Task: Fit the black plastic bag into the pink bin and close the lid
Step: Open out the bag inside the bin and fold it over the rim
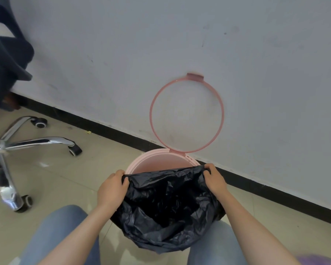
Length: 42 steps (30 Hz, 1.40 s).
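Note:
A pink bin stands on the floor against the wall, between my knees. Its pink ring lid is swung up and leans on the wall. The black plastic bag is spread open over the near part of the bin's mouth and hangs down its front. My left hand grips the bag's upper edge at the bin's left rim. My right hand grips that edge at the right rim. The far part of the bin's inside shows pink and bare.
An office chair with a chrome star base and castors stands to the left, dark cloth draped over it. A black skirting strip runs along the white wall. My jeans-clad knees flank the bin on the tiled floor.

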Motion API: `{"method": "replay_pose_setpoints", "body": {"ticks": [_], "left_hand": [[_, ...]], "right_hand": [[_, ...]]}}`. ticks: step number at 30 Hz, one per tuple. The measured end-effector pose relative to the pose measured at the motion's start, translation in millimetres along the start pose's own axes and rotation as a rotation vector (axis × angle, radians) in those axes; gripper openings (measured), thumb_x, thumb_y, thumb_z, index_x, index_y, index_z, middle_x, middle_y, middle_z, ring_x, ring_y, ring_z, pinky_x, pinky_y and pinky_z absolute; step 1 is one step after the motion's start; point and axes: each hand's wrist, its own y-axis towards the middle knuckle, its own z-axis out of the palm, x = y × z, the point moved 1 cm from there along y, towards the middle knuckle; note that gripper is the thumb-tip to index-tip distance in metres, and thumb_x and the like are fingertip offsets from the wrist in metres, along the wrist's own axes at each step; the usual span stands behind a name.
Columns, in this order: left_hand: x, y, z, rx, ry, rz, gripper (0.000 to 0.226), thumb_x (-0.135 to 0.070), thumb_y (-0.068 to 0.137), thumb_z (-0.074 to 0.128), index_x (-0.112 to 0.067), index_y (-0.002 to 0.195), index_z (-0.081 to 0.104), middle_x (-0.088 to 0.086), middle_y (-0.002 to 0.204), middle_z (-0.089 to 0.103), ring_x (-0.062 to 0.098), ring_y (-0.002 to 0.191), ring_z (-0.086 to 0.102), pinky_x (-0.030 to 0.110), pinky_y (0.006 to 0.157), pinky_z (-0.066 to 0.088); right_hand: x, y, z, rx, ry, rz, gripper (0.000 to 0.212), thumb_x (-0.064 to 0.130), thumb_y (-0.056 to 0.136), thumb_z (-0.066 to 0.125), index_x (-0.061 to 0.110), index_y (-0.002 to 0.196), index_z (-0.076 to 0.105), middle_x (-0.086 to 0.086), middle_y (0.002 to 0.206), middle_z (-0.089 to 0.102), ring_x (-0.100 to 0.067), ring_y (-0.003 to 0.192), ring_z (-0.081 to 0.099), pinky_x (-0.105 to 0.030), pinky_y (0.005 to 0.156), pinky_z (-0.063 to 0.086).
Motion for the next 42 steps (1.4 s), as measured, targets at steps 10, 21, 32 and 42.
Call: {"method": "replay_pose_setpoints", "body": {"ticks": [10,21,32,42], "left_hand": [[-4.6,16.4,-5.7,-0.055,0.005,0.025,0.022,-0.023,0.088,0.055,-0.008,0.099,0.065,0.013,0.105,0.066,0.032,0.097,0.057,0.034,0.070,0.040],[14.3,2.8,-11.2,0.074,-0.163,-0.030,0.021,-0.022,0.084,0.061,-0.021,0.064,0.054,0.007,0.079,0.066,0.023,0.077,0.057,0.030,0.065,0.041],[-2.1,59.5,-18.5,-0.040,-0.154,-0.002,0.021,-0.023,0.092,0.049,-0.008,0.085,0.062,0.014,0.090,0.068,0.030,0.084,0.060,0.035,0.066,0.042],[0.9,72.1,-5.1,-0.024,-0.119,-0.029,0.028,-0.026,0.092,0.048,-0.009,0.103,0.066,0.012,0.108,0.068,0.030,0.098,0.061,0.033,0.074,0.046]], "right_hand": [[1.6,5.4,-1.7,0.113,0.087,0.141,0.031,0.028,0.091,0.035,0.013,0.063,0.038,-0.011,0.078,0.050,-0.023,0.072,0.043,-0.033,0.066,0.029],[-2.2,-10.1,11.0,0.108,0.003,0.023,0.045,0.029,0.098,0.030,0.009,0.138,0.026,-0.016,0.141,0.042,-0.033,0.125,0.042,-0.034,0.097,0.036],[-8.4,-21.1,25.4,0.016,-0.032,-0.067,0.043,0.024,0.097,0.036,0.012,0.137,0.028,-0.018,0.135,0.049,-0.035,0.120,0.048,-0.038,0.095,0.039],[-9.5,-20.1,27.0,0.006,-0.049,-0.051,0.040,0.025,0.097,0.036,0.014,0.135,0.030,-0.018,0.129,0.053,-0.034,0.114,0.052,-0.035,0.089,0.041]]}}
